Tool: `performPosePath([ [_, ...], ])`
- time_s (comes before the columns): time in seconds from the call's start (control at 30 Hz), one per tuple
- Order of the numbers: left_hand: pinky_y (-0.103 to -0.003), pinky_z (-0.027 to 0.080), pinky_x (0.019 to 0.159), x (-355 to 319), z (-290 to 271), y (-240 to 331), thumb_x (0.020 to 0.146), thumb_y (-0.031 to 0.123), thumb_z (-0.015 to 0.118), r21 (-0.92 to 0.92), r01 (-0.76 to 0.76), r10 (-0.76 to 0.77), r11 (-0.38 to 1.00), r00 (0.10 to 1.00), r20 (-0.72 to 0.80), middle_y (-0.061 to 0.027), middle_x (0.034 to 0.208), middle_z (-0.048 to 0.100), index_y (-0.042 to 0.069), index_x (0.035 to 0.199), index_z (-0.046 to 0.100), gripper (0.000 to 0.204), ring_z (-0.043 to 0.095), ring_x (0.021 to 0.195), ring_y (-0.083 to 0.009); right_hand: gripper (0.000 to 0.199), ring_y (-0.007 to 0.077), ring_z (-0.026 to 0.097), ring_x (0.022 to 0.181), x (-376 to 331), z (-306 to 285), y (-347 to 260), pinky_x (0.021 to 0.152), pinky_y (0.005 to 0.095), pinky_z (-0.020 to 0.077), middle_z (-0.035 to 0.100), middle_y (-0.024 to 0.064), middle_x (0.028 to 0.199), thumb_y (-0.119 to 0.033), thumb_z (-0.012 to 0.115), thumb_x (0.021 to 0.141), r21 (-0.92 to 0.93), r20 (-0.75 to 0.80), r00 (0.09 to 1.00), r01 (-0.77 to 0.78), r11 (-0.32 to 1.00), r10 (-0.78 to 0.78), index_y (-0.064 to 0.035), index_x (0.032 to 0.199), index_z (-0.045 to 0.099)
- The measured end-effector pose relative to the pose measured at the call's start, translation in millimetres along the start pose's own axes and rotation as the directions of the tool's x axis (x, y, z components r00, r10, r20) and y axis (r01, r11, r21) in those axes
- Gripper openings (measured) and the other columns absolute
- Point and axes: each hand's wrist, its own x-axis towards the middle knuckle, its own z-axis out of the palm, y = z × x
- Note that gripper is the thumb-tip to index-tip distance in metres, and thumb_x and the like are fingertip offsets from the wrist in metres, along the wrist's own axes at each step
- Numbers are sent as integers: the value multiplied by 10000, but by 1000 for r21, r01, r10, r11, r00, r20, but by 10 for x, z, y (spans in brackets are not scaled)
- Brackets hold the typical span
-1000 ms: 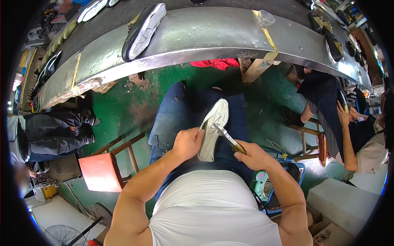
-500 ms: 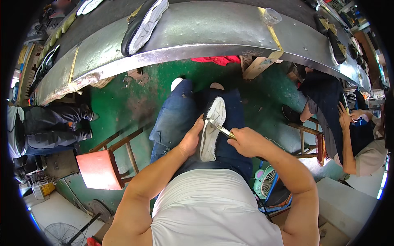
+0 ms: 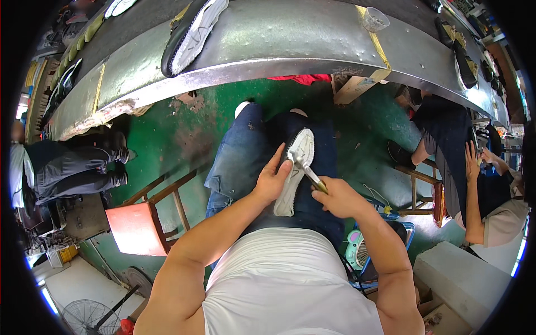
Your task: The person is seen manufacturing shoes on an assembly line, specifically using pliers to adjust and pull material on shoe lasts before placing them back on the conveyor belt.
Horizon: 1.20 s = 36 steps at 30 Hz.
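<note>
An upturned shoe (image 3: 287, 198) rests on my lap, its white underside facing up and a dark toothed edge showing round the toe. Along its left side lies my left hand (image 3: 273, 177), thumb on the underside and forefinger stretched along the edge, steadying it; the other fingers are partly hidden. My right hand (image 3: 336, 196) is wrapped round the handle of a hammer (image 3: 306, 169). The hammer's metal head is against or just over the forepart of the underside; contact cannot be made out.
A metal-topped bench (image 3: 290, 39) curves across the front, carrying another upturned shoe (image 3: 195, 39) and a clear plastic cup (image 3: 375, 20). A red-seated stool (image 3: 135, 228) stands left and a green fan (image 3: 357, 248) right. Co-workers (image 3: 446, 139) sit on both sides.
The hammer's head has shifted slightly right and up the shoe, its handle now steeper. My left hand has slid toward the toe, its thumb coming onto the underside and forefinger straightening.
</note>
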Motion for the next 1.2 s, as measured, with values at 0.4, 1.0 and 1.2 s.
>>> performPosePath([
  [0.4,-368,461,1034,-40,-102,214,1013,130,492,633,-421,412,650,895,172,-226,1379,550,159,1521,390,519,586,1210,-365,210,89,546,628,46,636,-6,532,248,416,610,28,720,-225,583,1006,856,214,917,-341,388,336,-35,923,620],
  [1.0,-401,390,1107,-133,54,240,979,206,562,615,-200,180,763,979,96,-295,1510,375,29,1555,188,710,491,1320,-416,399,301,665,700,239,-39,40,660,398,520,661,173,749,-352,487,1033,400,-67,982,-134,907,175,20,914,572],
  [1.2,-355,379,1112,-10,-90,587,952,217,646,558,58,-179,828,970,165,-246,1434,487,-26,1553,160,810,495,1331,-311,341,433,644,775,-53,67,115,729,451,509,655,235,780,-316,562,983,258,-9,974,-218,941,228,18,915,578],
])
